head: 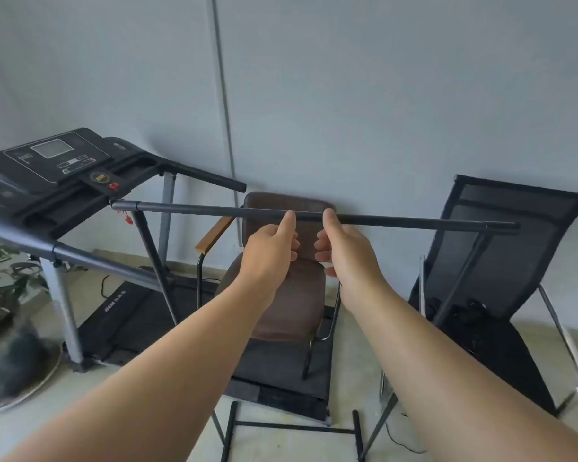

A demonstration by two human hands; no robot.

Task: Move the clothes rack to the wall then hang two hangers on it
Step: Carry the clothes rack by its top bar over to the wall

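Nearest the viewer, the clothes rack base feet stand on the floor just in front of the brown armchair; the left hand and right hand sit side by side at mid-rail, thumbs on the bar, fingers loosely curled and seemingly not gripping it. Risk, as judged: pushed toward the wall, the frame would catch that armchair. Left of it the rail end nearly touches the treadmill; right, the upright crosses the mesh chair; no hangers visible.

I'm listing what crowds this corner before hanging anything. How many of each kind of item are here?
Clothes rack: 1
Treadmill: 1
Chairs: 2, brown and black mesh
Potted plant: 1
Hangers: 0 visible
Total: 5
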